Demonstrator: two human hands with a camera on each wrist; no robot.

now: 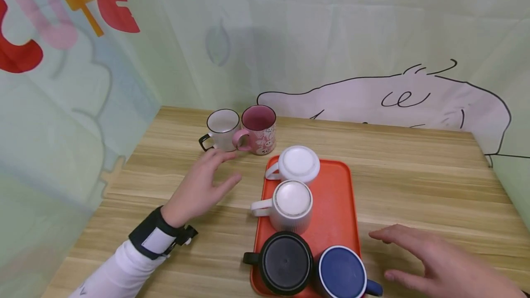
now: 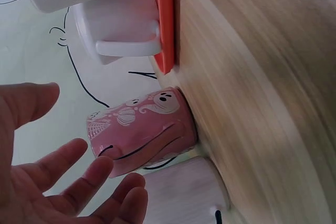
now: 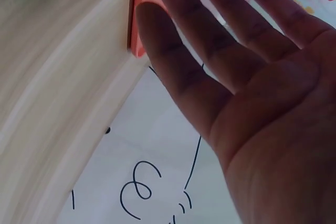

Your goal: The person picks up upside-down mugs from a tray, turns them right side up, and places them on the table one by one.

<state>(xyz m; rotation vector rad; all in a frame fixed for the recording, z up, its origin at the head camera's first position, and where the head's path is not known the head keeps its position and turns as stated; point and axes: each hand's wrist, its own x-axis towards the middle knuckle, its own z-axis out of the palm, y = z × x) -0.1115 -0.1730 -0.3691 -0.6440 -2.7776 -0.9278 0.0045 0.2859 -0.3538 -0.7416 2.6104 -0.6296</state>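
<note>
My left hand (image 1: 200,187) reaches toward a pink mug (image 1: 260,134) with white ghost drawings, thumb and fingers apart and nothing between them. Beside that mug stands a white mug (image 1: 223,125) with a black rim and black handle; both are upright. In the left wrist view the fingers overlap the edge of the pink mug (image 2: 144,129). My right hand (image 1: 434,256) hovers empty to the right of an orange-red tray (image 1: 333,197), its fingers extended. On the tray, bottoms up, are two white mugs, one smooth (image 1: 298,162) and one ribbed (image 1: 291,203), a black mug (image 1: 285,263) and a blue mug (image 1: 341,272).
The wooden table (image 1: 414,183) ends at a printed cloth backdrop (image 1: 331,36) behind and on both sides. Handles of the white and black mugs stick out past the tray's left side; the blue mug's handle points right.
</note>
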